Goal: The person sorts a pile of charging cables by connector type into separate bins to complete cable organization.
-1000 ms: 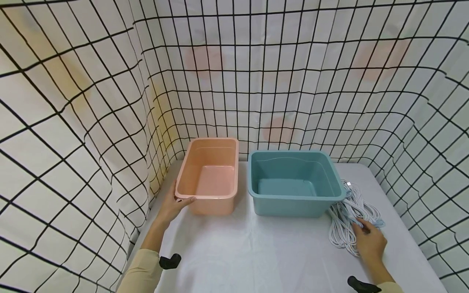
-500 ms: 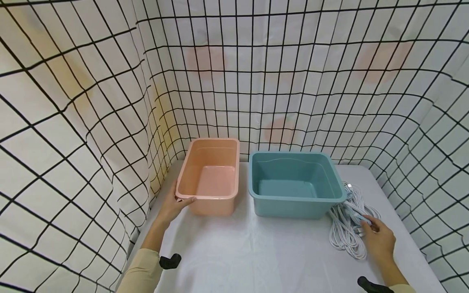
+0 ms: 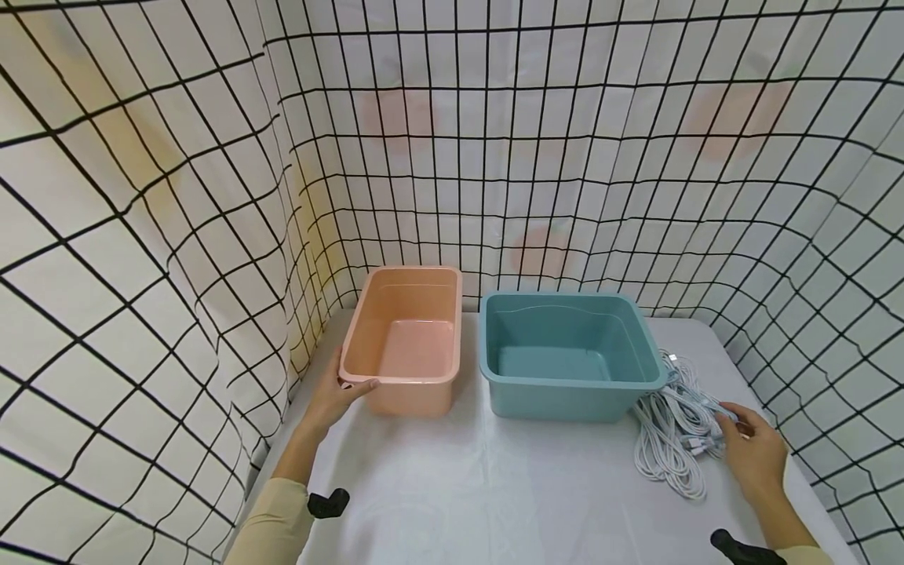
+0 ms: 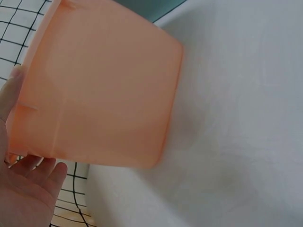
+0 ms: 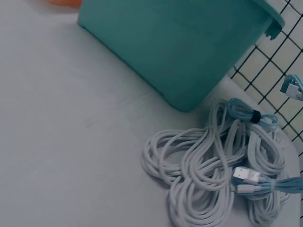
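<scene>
On the white surface (image 3: 494, 486), the left hand (image 3: 332, 396) gripped the near left corner of the peach tub (image 3: 404, 337), thumb lying along the rim and fingers (image 4: 33, 165) curled under the lip at its outer wall. Just beside that tub stood the teal tub (image 3: 565, 353). At its right lay a heap of white cables (image 3: 671, 439), touching its corner. The right hand (image 3: 756, 451) rested at the heap's right edge, its fingers pinching a pale blue cable (image 3: 706, 404) drawn out of the pile.
</scene>
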A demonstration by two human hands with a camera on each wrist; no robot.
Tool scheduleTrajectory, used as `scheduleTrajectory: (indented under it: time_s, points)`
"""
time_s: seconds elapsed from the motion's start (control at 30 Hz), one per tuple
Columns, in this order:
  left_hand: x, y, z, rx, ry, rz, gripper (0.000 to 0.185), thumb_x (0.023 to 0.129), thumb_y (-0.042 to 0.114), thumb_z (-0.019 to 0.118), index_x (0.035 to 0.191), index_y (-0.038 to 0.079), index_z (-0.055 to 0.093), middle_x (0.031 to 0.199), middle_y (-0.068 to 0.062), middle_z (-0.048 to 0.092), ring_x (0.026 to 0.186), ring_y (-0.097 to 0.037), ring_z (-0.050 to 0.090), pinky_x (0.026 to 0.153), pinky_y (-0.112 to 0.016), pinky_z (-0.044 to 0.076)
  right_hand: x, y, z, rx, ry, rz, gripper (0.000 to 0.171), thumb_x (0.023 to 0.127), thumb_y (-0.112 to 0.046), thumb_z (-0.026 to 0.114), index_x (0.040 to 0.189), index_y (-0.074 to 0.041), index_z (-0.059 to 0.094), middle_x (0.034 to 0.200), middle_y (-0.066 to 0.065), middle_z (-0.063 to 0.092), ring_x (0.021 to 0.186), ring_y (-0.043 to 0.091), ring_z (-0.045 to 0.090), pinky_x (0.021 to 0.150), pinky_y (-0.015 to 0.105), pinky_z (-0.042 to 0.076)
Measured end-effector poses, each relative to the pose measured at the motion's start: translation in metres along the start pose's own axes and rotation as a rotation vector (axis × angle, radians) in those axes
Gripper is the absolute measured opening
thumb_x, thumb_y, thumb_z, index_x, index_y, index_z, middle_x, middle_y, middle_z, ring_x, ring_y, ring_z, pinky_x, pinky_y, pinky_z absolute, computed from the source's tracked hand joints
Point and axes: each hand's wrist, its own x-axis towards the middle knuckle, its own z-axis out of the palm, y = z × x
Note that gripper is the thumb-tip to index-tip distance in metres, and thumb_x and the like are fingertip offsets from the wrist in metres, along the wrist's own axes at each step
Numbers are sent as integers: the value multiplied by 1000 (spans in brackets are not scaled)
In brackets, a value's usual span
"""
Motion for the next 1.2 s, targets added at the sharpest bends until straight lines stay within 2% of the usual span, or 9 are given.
scheduleTrajectory:
  time_s: [0.13, 0.3, 0.57, 0.73, 0.87, 1.1, 1.2]
  points:
    - [-7, 16, 0, -7, -15, -4, 103, 90, 14, 83, 165, 8, 12, 160, -29, 31, 145, -49, 32, 113, -64, 31, 5, -9, -7, 23, 39, -5, 32, 103, -19, 64, 131, -4, 69, 113, 12, 65, 86, -13, 43, 73, 15, 36]
    - [-13, 31, 1, 25, -17, -2, 102, 92, 14, 81, 165, 5, 10, 160, -30, 30, 145, -49, 33, 113, -63, 33, 14, -21, -11, 80, 68, 6, 33, 103, -22, 64, 131, -6, 70, 106, -4, 63, 89, -13, 44, 76, 12, 37]
    - [-14, 35, 1, 18, -15, 10, 105, 91, 14, 81, 165, 4, 7, 160, -31, 28, 144, -50, 33, 112, -63, 34, 24, -44, -15, 178, 82, -32, 32, 102, -18, 66, 130, -5, 71, 107, -10, 64, 91, -8, 51, 75, 9, 39]
    - [-15, 32, 1, 23, -23, 16, 104, 92, 14, 81, 165, 1, 8, 158, -33, 31, 141, -52, 36, 111, -63, 34, 24, -59, -16, 186, 53, -66, 31, 102, -16, 66, 131, -4, 70, 107, -9, 63, 90, -7, 52, 74, 9, 40]
    - [-13, 27, 1, 5, -21, 21, 102, 91, 12, 81, 165, 3, 11, 158, -31, 32, 142, -51, 36, 114, -64, 31, 27, -71, -16, 141, 25, -99, 34, 104, -22, 63, 133, -4, 68, 114, -1, 64, 92, -9, 49, 73, 9, 40]
    - [3, -3, 0, 6, 2, 40, 106, 90, 18, 84, 166, 13, 11, 158, -28, 34, 141, -49, 37, 113, -65, 31, 33, -89, -8, 163, 17, -179, 32, 104, -20, 64, 131, -3, 69, 115, 4, 65, 93, -8, 52, 72, 7, 41]
    - [6, -9, -1, 11, 11, 41, 104, 89, 21, 85, 166, 16, 15, 157, -26, 36, 141, -46, 39, 112, -63, 33, 35, -99, -4, 160, -1, -190, 33, 104, -21, 64, 131, -3, 69, 118, 8, 66, 92, -7, 51, 69, 7, 41]
